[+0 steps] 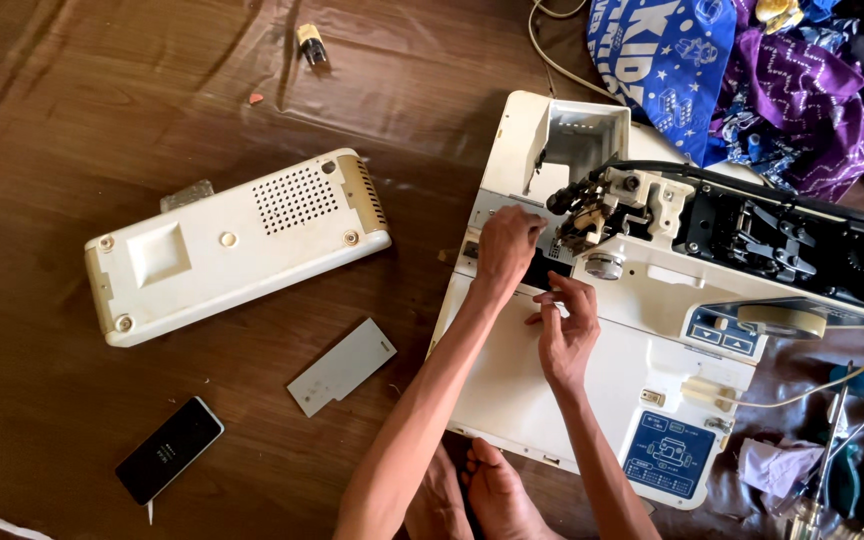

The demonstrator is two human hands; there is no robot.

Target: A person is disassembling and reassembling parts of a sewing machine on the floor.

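An opened cream sewing machine point(592, 390) lies on the brown floor, its black inner mechanism point(782, 235) exposed at the right. My left hand point(507, 250) presses down on the machine's needle plate area beside the presser foot assembly point(592, 215), fingers curled. My right hand point(564, 335) rests on the machine bed just below, fingertips pinched together as if on a small part too small to make out. My feet point(472, 490) show at the bottom.
A detached cream cover panel point(232, 245) lies to the left, a flat grey plate point(342, 365) and a black phone point(169, 449) below it. A small bottle point(311, 44) sits at the top. Blue and purple fabrics point(742, 70) are heaped top right; tools point(852, 440) lie bottom right.
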